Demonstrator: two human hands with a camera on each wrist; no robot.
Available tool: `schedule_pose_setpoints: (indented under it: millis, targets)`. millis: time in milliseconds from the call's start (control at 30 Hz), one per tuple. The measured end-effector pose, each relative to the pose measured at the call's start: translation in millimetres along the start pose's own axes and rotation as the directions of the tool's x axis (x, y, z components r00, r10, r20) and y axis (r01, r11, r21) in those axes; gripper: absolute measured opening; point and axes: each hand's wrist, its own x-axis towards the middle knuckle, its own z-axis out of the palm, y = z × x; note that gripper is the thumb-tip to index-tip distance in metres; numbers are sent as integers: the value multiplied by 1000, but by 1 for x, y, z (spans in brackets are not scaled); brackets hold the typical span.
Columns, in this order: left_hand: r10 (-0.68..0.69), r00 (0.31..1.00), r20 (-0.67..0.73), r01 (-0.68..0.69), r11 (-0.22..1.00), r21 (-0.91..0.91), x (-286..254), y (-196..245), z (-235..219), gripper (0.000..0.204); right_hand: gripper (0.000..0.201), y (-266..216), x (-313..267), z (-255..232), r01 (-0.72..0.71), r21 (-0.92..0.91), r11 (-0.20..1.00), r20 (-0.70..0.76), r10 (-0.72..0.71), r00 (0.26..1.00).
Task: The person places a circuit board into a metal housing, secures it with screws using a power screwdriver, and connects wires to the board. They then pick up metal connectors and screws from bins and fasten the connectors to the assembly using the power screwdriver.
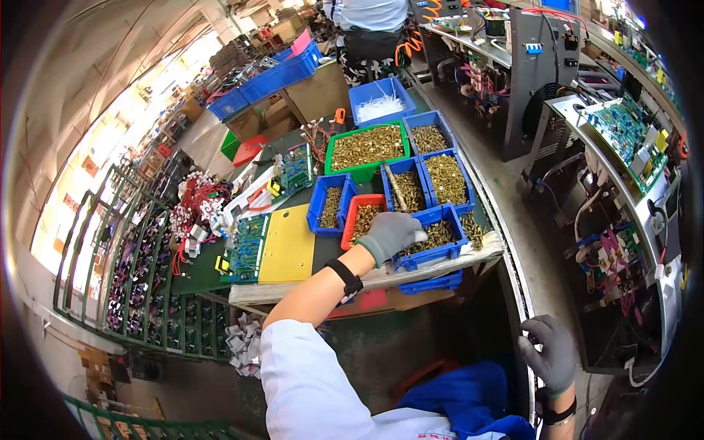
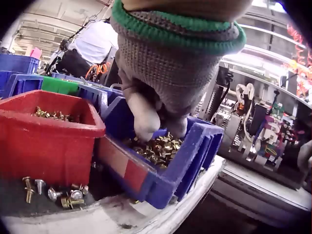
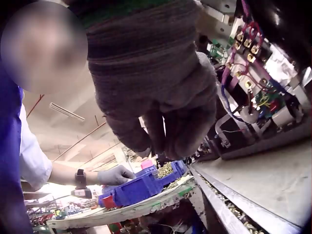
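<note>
My left hand [image 1: 392,236], in a grey glove, reaches over the front blue bin [image 1: 453,251] of brass-coloured screws [image 1: 438,235]. In the left wrist view its fingers [image 2: 145,126] point down into that bin, at the screws [image 2: 158,150]. I cannot tell whether any screw is pinched there. Just left of the hand stands a red bin [image 2: 48,141], also holding screws. My right hand [image 1: 551,353], gloved too, hangs loosely curled beside the bench, away from the bins, with nothing seen in it. In the right wrist view its fingers [image 3: 187,134] droop downward.
More screw bins stand behind, among them a green tray [image 1: 359,172] and a blue bin [image 1: 323,224]. Left lie a yellow board [image 1: 287,246], circuit boards [image 1: 246,246] and wire bundles [image 1: 196,213]. Loose screws [image 2: 68,197] lie by the red bin. Equipment racks [image 1: 616,220] stand right; a person [image 1: 370,29] stands behind.
</note>
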Motion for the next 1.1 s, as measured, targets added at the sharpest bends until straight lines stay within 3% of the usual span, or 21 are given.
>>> schedule_pose_setpoints:
  millis: [67, 133, 167, 200, 233, 267, 300, 367, 433, 467, 500, 533, 567, 633, 700, 767, 833, 900, 967, 1033, 1100]
  targets:
    - [-28, 1000, -3, 28, 1000, 15, -3, 0, 0, 28, 22, 0, 8, 4, 19, 31, 999, 39, -20, 999]
    - [-18, 967, -253, 11, 1000, -28, -8, 1, 3, 24, 27, -1, 15, 7, 36, 79, 996, 104, -44, 994]
    - [-19, 966, -256, 12, 1000, -27, -11, 8, 0, 24, 27, -1, 18, 11, 39, 78, 996, 103, -47, 994]
    - [18, 896, -444, -112, 976, -187, -14, 26, -10, 23, 31, 1, 20, 20, -185, 426, 886, 131, 141, 981]
    - [16, 790, -613, -262, 913, -313, -20, 45, -20, 23, 36, 5, 21, 32, -369, 701, 610, 225, 302, 926]
    - [57, 849, -525, -275, 897, -347, -29, 70, -31, 25, 46, 19, 26, 49, -436, 861, 261, 359, 296, 885]
    - [100, 897, -431, -283, 879, -384, -40, 95, -37, 27, 48, 14, 33, 57, -499, 841, -208, 531, 141, 836]
    - [286, 911, -297, -376, 871, -315, -56, 131, -24, 32, 45, 5, 39, 76, -528, 781, -334, 580, 73, 811]
    - [355, 933, -56, -359, 910, -209, -60, 154, -13, 37, 40, -5, 42, 100, -462, 750, -474, 587, 155, 794]
    - [360, 931, -66, -358, 857, -371, -62, 146, -20, 41, 36, -6, 40, 106, -427, 748, -508, 604, 254, 756]
    - [367, 928, -66, -364, 854, -372, -62, 135, -24, 41, 36, 1, 36, 109, -421, 751, -508, 600, 259, 757]
    - [250, 919, -307, -354, 864, -358, -59, 122, -25, 40, 34, 11, 30, 111, -398, 713, -578, 620, 253, 743]
    - [114, 843, -526, -338, 873, -351, -57, 104, -25, 38, 31, 16, 27, 112, -373, 668, -644, 641, 243, 728]
    - [-112, 854, -507, -66, 946, -319, -44, 49, -27, 34, 27, 12, 22, 100, -365, 755, -545, 596, 336, 730]
    - [-378, 900, -215, 350, 923, -158, -31, -13, -23, 36, 27, 22, 18, 99, -319, 765, -559, 518, 240, 821]
    - [-481, 869, 115, 489, 870, -64, -19, -57, -3, 51, 27, 13, 18, 94, -312, 787, -532, 518, 296, 802]
    - [-482, 866, 134, 490, 871, -38, -16, -62, 11, 58, 29, 13, 11, 93, -328, 829, -453, 523, 418, 743]
    - [-453, 878, 152, 461, 887, -15, -13, -60, 14, 66, 29, 12, 7, 90, -348, 856, -381, 496, 418, 761]
    - [-292, 926, 239, 348, 907, -239, -21, -70, 2, 73, 31, 17, 1, 89, -366, 841, -400, 515, 378, 770]
    - [-210, 968, 140, 231, 961, -151, -21, -71, 2, 62, 34, 17, -3, 79, -432, 862, -265, 500, 317, 806]
    - [-158, 979, 130, 177, 972, -155, -11, -78, 11, 57, 33, 35, -10, 83, -427, 862, -275, 495, 269, 826]
